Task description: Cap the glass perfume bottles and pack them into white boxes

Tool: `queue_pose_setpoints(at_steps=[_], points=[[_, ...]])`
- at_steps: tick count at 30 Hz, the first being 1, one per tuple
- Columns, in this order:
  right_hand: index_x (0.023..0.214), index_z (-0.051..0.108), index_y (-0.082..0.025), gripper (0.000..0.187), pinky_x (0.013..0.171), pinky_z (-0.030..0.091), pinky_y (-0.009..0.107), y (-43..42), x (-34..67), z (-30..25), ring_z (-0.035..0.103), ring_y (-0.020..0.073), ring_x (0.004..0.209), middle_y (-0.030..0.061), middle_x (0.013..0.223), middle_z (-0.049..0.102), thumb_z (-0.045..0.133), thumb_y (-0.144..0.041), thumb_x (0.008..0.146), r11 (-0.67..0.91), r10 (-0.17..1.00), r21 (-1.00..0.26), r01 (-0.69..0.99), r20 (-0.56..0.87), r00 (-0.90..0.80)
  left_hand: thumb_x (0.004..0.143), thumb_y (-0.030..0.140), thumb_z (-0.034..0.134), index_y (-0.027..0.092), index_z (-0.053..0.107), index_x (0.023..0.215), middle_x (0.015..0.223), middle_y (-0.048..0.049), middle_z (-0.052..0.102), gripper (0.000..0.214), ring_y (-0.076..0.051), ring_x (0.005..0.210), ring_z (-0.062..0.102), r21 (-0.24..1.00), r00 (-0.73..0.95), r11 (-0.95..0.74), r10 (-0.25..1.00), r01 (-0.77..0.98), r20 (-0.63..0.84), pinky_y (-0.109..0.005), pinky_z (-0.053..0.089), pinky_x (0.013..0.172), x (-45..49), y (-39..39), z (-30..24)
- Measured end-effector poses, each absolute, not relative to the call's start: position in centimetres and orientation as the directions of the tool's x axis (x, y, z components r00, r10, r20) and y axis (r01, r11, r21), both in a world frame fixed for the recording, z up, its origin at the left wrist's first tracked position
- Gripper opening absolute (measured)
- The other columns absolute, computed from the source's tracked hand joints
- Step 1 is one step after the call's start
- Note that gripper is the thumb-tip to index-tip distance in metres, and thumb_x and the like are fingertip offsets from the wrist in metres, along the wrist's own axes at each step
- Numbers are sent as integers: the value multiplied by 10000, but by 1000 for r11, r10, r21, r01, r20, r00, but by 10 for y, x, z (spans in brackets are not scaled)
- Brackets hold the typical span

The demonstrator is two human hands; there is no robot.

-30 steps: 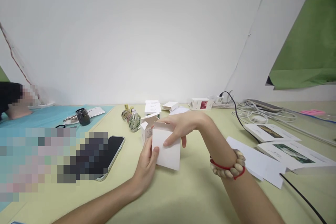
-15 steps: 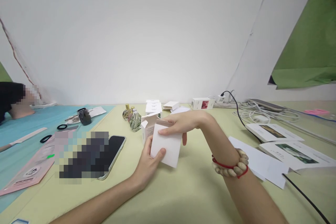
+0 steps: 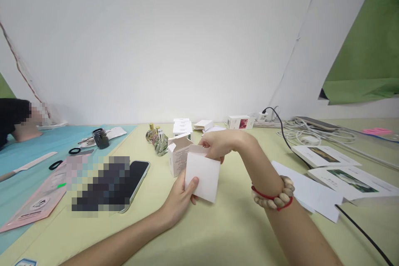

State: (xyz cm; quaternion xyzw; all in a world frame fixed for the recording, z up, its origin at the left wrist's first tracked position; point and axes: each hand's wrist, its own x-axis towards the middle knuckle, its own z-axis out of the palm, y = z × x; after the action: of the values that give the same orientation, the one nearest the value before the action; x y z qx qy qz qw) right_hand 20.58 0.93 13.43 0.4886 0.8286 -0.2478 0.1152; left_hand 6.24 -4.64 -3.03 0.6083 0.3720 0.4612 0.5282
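Between my two hands is a small white carton (image 3: 204,178), tilted, with a flap standing up at its top edge. My left hand (image 3: 183,193) grips its lower left side, thumb across the front face. At the top, my right hand (image 3: 216,145) bends down over the flap with its fingers closed there; the fingertips are partly hidden behind the carton. Just behind stands another white box (image 3: 177,160) with its top flaps up. Several glass perfume bottles (image 3: 161,144) with gold and silver caps stand to the left of that box.
White boxes (image 3: 182,126) and a box with a red picture (image 3: 243,122) line the wall. A phone (image 3: 134,183), a knife (image 3: 34,162) and a dark jar (image 3: 100,138) lie left. Printed cartons (image 3: 346,181), white sheets (image 3: 308,187) and cables (image 3: 293,135) are right.
The carton has shifted slightly right. My right hand's fingers have moved from lying across its front face to the flap at its top edge, uncovering more of the box behind.
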Motion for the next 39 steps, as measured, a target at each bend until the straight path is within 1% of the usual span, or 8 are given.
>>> queue_pose_setpoints(at_steps=[6,11,13,16,22,28,33,39], points=[[890,536,-165,294,546,462,275,11,207,133,611,187,679,57,823,608,590,-334,655,312,786,-272,910,-464,-409,832,436,439,211,407,1149,916,-27,475,390,-86,646,426,978,262,-199,942,-63,209,-183,367,485,61,-48,-29],[1046,535,-174,566,486,484,271,1,203,138,595,208,752,115,996,567,394,-624,733,323,679,-546,773,-436,-591,835,441,429,222,392,1184,951,-36,493,413,-89,649,436,974,205,-218,952,-63,226,-199,393,539,62,-50,-23],[1172,466,-203,655,472,493,253,-3,202,141,579,213,817,114,1051,536,429,-652,697,339,633,-606,719,-418,-651,842,435,420,227,377,1200,991,-48,501,416,-95,678,454,971,177,-233,954,-60,240,-199,394,557,62,-52,-20],[1270,362,-257,754,466,487,209,-7,202,144,568,193,839,86,1078,510,594,-562,620,437,578,-582,686,-403,-710,849,410,424,273,308,1259,1145,-67,469,448,-125,812,500,955,102,-292,950,-45,295,-202,407,603,62,-56,-15],[1200,413,-261,562,460,448,170,-7,209,144,560,144,783,67,1091,500,608,-331,678,562,578,-583,586,-230,-783,821,360,492,316,218,1290,1320,-65,316,545,-197,1132,410,884,-32,-467,883,19,468,-276,409,825,61,-58,-14],[1142,431,-257,477,538,459,176,-7,226,155,546,134,810,52,1050,514,595,-368,708,551,573,-675,490,-121,-811,739,344,596,252,331,1154,1151,-73,368,501,-169,921,422,689,-190,-592,685,417,703,-304,355,813,45,-44,-18],[1125,417,-262,468,531,420,167,-3,230,158,521,127,790,40,964,503,568,-451,724,575,707,-672,466,123,-696,788,382,524,263,287,1153,1183,-63,328,451,-172,1001,374,776,-306,-455,736,437,604,-303,323,831,38,-30,-19],[1141,383,-258,458,461,323,148,13,221,145,428,74,642,-3,768,420,529,-466,760,693,644,-633,345,330,-690,797,383,522,269,181,1224,1160,-68,440,559,-176,1042,415,835,-168,-445,842,323,513,-322,322,849,40,-23,-22]])
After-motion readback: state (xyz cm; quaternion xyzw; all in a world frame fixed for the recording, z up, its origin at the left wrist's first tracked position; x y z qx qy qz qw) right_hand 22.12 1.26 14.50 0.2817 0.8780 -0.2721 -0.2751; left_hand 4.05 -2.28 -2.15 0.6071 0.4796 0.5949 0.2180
